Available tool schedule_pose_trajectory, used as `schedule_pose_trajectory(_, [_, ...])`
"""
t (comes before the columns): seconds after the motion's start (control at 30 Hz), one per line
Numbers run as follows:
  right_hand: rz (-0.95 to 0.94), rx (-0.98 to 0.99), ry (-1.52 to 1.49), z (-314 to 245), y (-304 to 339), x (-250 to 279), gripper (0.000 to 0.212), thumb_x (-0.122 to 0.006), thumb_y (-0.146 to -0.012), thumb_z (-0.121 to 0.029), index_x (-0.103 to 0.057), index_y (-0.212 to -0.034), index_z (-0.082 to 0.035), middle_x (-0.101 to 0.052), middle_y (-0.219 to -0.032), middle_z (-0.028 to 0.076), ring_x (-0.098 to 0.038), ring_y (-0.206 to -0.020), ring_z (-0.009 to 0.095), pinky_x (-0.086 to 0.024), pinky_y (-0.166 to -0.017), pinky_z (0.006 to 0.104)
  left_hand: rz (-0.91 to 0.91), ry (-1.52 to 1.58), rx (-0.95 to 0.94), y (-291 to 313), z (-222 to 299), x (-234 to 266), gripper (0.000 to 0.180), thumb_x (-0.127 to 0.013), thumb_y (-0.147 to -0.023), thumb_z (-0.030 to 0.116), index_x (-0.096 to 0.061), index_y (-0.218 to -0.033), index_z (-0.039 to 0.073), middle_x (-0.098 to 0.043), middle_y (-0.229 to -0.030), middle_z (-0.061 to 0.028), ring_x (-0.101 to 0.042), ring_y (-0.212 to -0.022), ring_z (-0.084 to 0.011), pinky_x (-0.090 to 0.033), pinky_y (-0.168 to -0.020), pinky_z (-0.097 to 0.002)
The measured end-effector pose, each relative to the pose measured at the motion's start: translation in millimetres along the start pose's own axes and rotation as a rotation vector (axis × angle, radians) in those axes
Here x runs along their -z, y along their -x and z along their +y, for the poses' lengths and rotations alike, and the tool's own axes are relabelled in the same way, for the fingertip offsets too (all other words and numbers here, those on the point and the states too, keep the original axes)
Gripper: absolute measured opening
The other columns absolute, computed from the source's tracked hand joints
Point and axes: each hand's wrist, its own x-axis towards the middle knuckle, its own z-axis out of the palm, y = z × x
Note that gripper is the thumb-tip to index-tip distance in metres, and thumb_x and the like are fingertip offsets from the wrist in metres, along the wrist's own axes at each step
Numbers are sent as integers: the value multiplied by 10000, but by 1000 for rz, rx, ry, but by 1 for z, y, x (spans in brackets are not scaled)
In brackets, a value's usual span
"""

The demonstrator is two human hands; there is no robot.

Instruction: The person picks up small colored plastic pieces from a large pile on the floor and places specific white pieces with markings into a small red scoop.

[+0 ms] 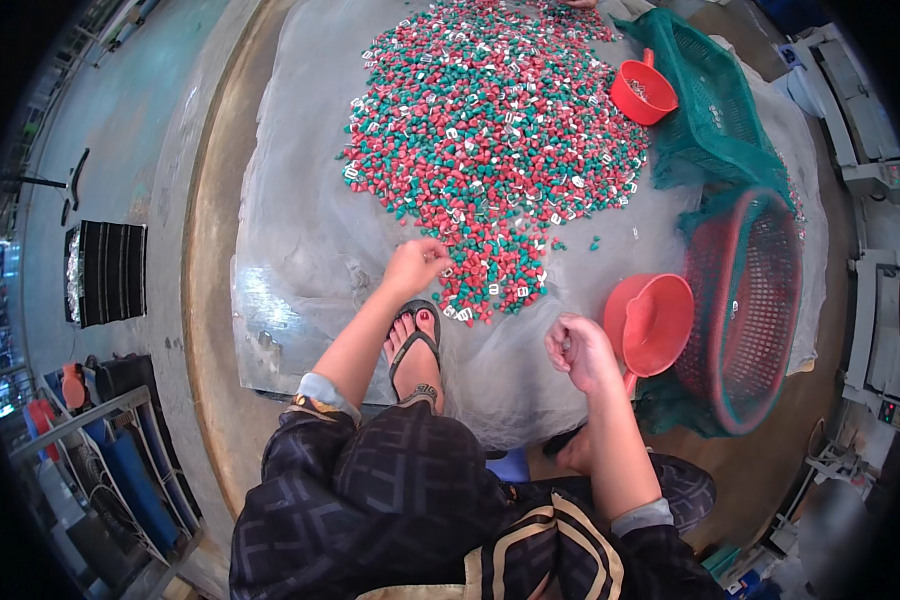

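A large spread pile of small red and green plastic pieces [490, 130], mixed with white buckle-like pieces [521, 292], lies on a grey sheet [300, 200]. At the pile's near left edge is my left hand [417, 268], its fingertips pinched together beside the pieces; whatever they hold is too small to make out. My right hand [582, 350] hovers over the sheet, its fingers curled in toward the palm, and their contents are hidden. Just right of it rests a red plastic scoop [658, 325] with its handle toward me.
A netted red basket [745, 310] stands tilted at the right. Beyond it is a green crate [720, 115], with a smaller red scoop [643, 92] by its left side holding some pieces. Another person's hand [576, 3] shows at the far edge. My sandalled foot [416, 355] rests near the pile.
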Motion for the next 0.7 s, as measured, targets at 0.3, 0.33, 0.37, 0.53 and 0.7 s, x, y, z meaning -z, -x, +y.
schedule_pose_trajectory(0.3, [-50,-131,-181,31,-56,6,595,-315,-892,-484,-484,-1113,42,-586,-970,185,-589,-870,273,-478,-751,346,87,-172,-2,-3,-7,-19,185,-740,-647,148,-626,-760,57,-594,-637,-63,-577,-595,-178,-456,-572,-321])
schedule_pose_trajectory(0.33, [-66,-141,-253,30,-57,3,619,-305,-892,-491,-461,-1149,50,-572,-1021,206,-579,-921,293,-471,-789,365,57,-55,19,-4,-9,-19,180,-743,-649,153,-625,-740,51,-593,-629,-52,-574,-598,-160,-453,-563,-313])
schedule_pose_trajectory(0.37, [-82,-151,-326,31,-58,0,646,-294,-893,-499,-438,-1186,58,-558,-1072,228,-569,-973,314,-464,-828,384,26,61,40,-5,-13,-19,179,-746,-651,158,-623,-719,46,-592,-620,-40,-571,-600,-142,-451,-555,-304])
schedule_pose_trajectory(0.53, [-99,-159,-447,40,-62,-2,689,-288,-886,-528,-387,-1232,60,-510,-1151,250,-516,-1070,347,-415,-903,426,-304,452,-35,13,36,-33,156,-721,-710,124,-627,-746,4,-623,-707,-39,-577,-684,-92,-468,-638,-254])
schedule_pose_trajectory(0.7, [10,-164,-357,48,-63,5,536,-417,-875,-464,-542,-1038,31,-609,-871,146,-603,-806,250,-481,-726,348,-112,159,-44,6,39,-44,131,-683,-722,132,-663,-797,27,-645,-764,-57,-612,-717,-139,-481,-660,-294])
